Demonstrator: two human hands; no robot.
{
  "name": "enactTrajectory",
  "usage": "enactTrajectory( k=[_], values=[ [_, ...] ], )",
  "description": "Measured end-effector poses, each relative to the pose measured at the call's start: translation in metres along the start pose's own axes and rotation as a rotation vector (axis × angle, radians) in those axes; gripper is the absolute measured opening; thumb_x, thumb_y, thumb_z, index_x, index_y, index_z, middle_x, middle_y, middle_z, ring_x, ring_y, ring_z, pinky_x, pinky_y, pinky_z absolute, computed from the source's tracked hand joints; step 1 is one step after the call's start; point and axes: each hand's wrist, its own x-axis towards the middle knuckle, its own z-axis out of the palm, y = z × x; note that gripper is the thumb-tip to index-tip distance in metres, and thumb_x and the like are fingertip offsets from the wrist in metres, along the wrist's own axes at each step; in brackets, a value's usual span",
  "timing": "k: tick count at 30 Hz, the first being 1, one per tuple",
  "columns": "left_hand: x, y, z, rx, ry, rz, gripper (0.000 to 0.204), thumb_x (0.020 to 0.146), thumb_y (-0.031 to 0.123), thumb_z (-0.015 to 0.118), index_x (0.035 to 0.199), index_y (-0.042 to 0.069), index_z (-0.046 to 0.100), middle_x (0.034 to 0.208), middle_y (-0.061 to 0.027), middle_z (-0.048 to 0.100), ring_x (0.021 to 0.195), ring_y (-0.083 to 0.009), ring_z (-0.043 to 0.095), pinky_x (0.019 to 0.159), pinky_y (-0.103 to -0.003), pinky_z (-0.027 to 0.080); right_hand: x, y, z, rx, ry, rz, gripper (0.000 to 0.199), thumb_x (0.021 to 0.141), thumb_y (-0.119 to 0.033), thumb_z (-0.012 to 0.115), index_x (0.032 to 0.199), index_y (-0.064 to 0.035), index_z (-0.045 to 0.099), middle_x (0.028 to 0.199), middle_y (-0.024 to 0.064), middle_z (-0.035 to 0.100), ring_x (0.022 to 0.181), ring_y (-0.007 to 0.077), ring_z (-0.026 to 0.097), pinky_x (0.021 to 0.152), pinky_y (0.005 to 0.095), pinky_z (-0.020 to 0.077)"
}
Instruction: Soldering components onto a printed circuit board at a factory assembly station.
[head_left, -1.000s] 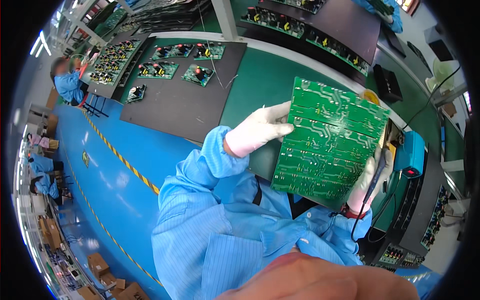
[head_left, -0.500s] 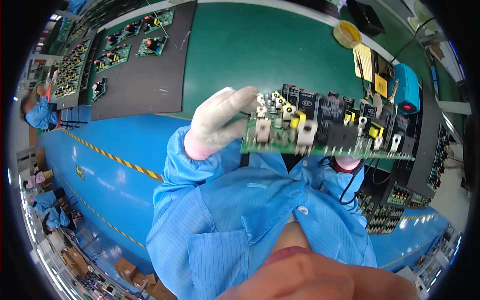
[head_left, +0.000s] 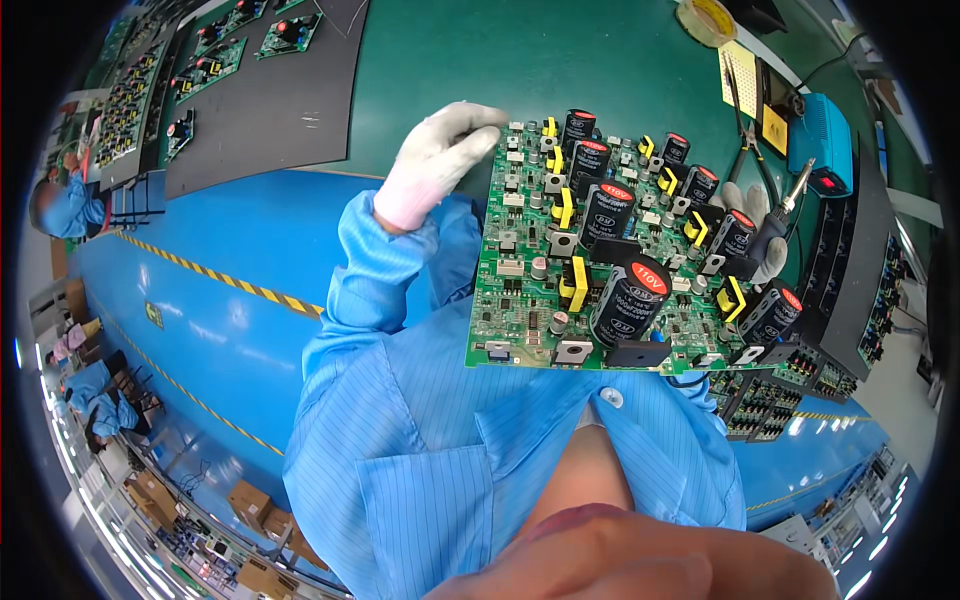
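A large green circuit board [head_left: 519,290] is raised in front of my chest, its component side showing. Tall black capacitors [head_left: 607,212] with red tops, yellow-wound parts [head_left: 578,284] and metal-tabbed parts stand on it in rows. My left hand [head_left: 437,165], in a whitish glove, pinches the board's far left corner. Gloved fingers of my right hand [head_left: 770,258] show at the board's right edge, the palm hidden behind it. From that hand a soldering iron [head_left: 799,187] appears to jut upward, its grip partly covered by the fingers.
Pliers [head_left: 745,150] lie on the green bench [head_left: 440,60] near a blue soldering station [head_left: 826,150] and a tape roll [head_left: 707,22]. A dark mat [head_left: 270,115] at the left bears several small boards. More boards [head_left: 770,410] sit at lower right; people work far left.
The board has tilted from nearly edge-on to showing its whole component face. My left hand has moved up along with its far corner. The bench has shifted upward in view.
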Motion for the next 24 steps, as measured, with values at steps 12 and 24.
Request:
enactTrajectory(
  k=[12, 24],
  values=[
    [0.019, -0.013, 0.007, 0.003, -0.109, 0.144, 0.018, 0.080, 0.017, 0.061, 0.083, -0.001, 0.065, 0.091, -0.0095, 0.062, 0.090, -0.0200, 0.058, 0.082, -0.031, 0.046, 0.003, 0.003, 0.005, -0.086, 0.084, -0.027, 0.069, 0.090, -0.044, 0.053, 0.144, -0.0070, 0.033, 0.116, 0.0078, 0.042, 0.103, 0.0191, 0.041, 0.098, 0.0352, 0.0360],
    [0.012, -0.013, -0.003, -0.054, -0.147, 0.122, 0.027, 0.083, 0.015, 0.056, 0.100, -0.003, 0.065, 0.101, -0.0123, 0.061, 0.097, -0.0230, 0.056, 0.090, -0.033, 0.043, 0.014, 0.015, 0.020, -0.046, 0.204, -0.134, 0.068, 0.086, -0.042, 0.058, 0.140, -0.0038, 0.038, 0.092, 0.0017, 0.036, 0.084, 0.0126, 0.036, 0.077, 0.0245, 0.0368]
  ],
)
